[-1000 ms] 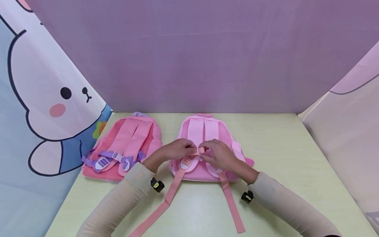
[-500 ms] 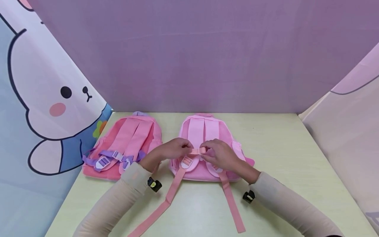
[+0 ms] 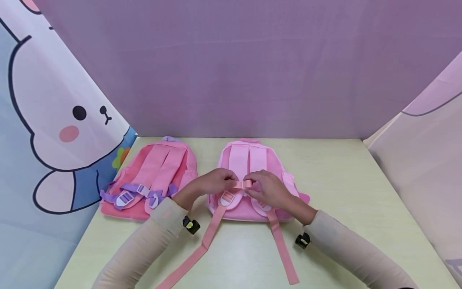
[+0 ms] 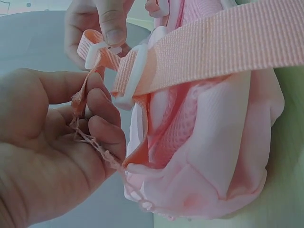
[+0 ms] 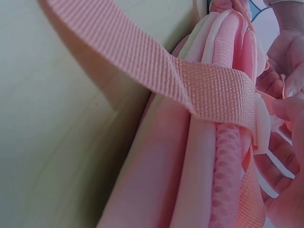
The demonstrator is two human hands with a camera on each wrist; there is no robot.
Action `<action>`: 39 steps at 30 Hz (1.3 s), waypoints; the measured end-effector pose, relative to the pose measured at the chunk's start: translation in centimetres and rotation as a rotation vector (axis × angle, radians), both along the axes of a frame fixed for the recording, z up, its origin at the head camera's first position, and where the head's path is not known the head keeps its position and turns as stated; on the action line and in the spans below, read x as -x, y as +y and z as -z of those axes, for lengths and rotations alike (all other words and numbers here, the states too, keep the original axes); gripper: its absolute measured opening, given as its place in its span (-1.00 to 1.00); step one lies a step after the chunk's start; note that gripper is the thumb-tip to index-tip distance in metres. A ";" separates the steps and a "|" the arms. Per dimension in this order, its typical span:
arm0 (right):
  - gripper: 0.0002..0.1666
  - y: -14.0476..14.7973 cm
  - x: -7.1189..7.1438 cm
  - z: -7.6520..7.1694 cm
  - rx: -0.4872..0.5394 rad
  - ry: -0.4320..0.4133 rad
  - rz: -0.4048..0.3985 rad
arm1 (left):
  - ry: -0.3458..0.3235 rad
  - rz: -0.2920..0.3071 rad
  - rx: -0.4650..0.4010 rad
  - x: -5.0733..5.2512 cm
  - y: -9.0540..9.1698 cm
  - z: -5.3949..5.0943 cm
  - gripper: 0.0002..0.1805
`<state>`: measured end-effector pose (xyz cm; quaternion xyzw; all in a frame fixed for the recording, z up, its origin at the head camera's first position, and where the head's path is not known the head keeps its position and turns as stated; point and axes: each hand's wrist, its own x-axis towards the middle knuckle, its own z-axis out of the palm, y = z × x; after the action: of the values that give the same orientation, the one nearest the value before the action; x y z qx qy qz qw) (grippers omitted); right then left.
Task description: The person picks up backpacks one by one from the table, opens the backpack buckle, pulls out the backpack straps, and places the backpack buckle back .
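A pink backpack lies with its shoulder straps up, under both hands. My left hand pinches a short peach webbing strap between thumb and fingers. In the left wrist view the pinched end is frayed, and loose threads trail from it past the fingers. At the other side my right hand grips the looped part of that strap by a small white buckle. A larger white slider on the shoulder strap sits beside the fingers. The right fingertips are partly hidden in the head view.
To the left lies a second, coral backpack with purple straps. Two long peach strap tails run from the pink backpack toward the table's near edge. Cloth panels stand behind and at both sides of the table.
Between the hands the strap came into view as my left hand slid left along it, then moved slightly back to the right. My right hand stays nearly still at the buckle.
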<state>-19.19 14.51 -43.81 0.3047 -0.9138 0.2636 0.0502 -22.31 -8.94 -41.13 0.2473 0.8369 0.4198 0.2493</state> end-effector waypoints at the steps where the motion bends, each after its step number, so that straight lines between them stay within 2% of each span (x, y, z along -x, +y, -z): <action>1: -0.65 0.0 0.0 0.0 0.001 0.001 0.001 | 0.001 0.001 0.000 0.0 0.0 0.0 -0.78; 25: -0.65 -0.3 -0.1 -0.2 0.011 0.004 -0.002 | 0.014 0.018 -0.025 0.0 0.7 0.4 -0.77; 39: -0.65 -0.3 0.1 -0.4 -0.002 0.010 0.012 | -0.001 -0.022 0.056 0.2 -0.2 -0.2 -0.78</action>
<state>-19.27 14.22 -43.42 0.3005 -0.9157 0.2609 0.0561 -22.48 -9.14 -40.97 0.2308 0.8508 0.3990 0.2521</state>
